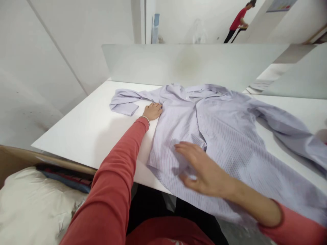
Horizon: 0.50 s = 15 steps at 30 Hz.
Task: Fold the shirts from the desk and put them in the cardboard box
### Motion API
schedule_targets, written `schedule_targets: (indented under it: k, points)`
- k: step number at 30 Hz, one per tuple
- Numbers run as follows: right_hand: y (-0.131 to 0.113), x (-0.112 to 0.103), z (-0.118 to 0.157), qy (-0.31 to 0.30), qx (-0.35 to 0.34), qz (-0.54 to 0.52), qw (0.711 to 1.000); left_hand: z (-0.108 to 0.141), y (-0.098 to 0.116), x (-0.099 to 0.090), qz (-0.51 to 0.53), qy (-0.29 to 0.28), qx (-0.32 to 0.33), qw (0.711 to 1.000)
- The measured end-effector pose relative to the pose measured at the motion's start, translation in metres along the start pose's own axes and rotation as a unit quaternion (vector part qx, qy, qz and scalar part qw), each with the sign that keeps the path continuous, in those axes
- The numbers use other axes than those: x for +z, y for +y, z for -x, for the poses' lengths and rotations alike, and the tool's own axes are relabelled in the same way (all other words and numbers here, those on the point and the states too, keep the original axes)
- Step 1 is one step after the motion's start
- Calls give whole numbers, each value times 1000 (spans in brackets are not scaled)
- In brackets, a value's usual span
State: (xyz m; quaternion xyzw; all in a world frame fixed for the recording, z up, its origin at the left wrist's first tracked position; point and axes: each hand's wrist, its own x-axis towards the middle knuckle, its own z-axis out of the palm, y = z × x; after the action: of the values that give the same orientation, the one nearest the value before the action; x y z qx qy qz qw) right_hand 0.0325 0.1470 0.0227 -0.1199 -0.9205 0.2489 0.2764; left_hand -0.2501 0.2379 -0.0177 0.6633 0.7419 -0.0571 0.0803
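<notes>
Our fingers (156,109) on the left hand (152,112) lie flat and together, clamped on nothing, their tips resting on the shirt (219,143) just below the join of its sleeve, as if pinning the cloth to the table (84,136) so it cannot slide. Our right hand (201,168) is blurred by motion over the shirt's front, its fingers curved and slightly apart, pinching no fold; we cannot tell whether they touch the cloth or pass just above it. The shirt lies front up, its collar (204,90) toward the far side of the table and its hem hanging over the near edge, which seems to be why our right arm reaches across it. Of its 2 sleeves, 1 runs left and doubles back, with the cuff (124,109) on the table beside our left hand; the other sleeve (286,126) stretches right. Behind the table stands a frosted panel (189,64), and well beyond it a co-worker (238,22) in red works apart from us. Near our left elbow are a cardboard box (15,160) and white cloth (33,207).
</notes>
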Motion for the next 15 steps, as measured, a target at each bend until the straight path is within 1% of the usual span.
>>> schedule_targets:
  k: [3,5,6,7,9,12,15]
  points:
    - [-22,27,-12,15,-43,91,995,-1,-3,1,-2,6,1,1000]
    - [-26,37,-19,33,-67,141,987,-1,-5,2,-5,12,2,1000]
    - [-25,37,-20,36,-78,153,984,-1,-5,2,-5,16,3,1000]
    - [-24,35,-20,37,-84,157,983,-1,-6,3,-5,19,3,1000]
    - [-21,23,-13,35,-85,142,986,-2,-7,4,-3,25,3,1000]
    - [-23,0,4,28,-61,90,994,-5,-9,5,-6,25,3,1000]
    - [-27,-11,19,20,-31,55,998,-9,-10,7,-13,25,1,1000]
